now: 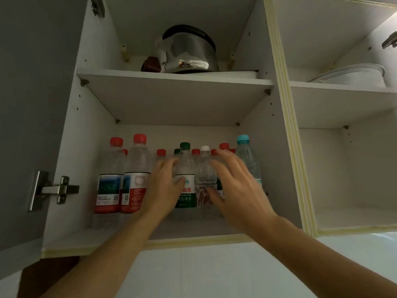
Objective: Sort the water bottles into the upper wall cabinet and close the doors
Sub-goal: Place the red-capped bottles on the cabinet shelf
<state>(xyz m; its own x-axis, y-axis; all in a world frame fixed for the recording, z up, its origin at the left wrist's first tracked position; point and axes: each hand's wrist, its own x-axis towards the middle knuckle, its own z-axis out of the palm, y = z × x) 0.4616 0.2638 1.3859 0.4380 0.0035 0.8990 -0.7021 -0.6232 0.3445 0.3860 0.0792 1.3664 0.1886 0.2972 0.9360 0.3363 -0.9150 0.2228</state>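
Observation:
Both my hands reach into the lower shelf (71, 239) of the open wall cabinet. My left hand (163, 186) holds a green-capped bottle (185, 166) with a green label, thumb on the label and fingers round its left side. Beside it, my right hand (238, 186) has its fingers spread, and its thumb touches a small clear white-capped bottle (205, 168). Two tall red-capped bottles (135, 168) stand at the left and a blue-capped bottle (247, 155) at the right. Several red-capped bottles stand behind.
A steel kettle (189, 52) sits on the upper shelf. The left door (25, 104) hangs open on its hinge (58, 189). The right compartment holds a white pot (354, 76) on its upper shelf, and its door hinge (390, 41) shows at the far right.

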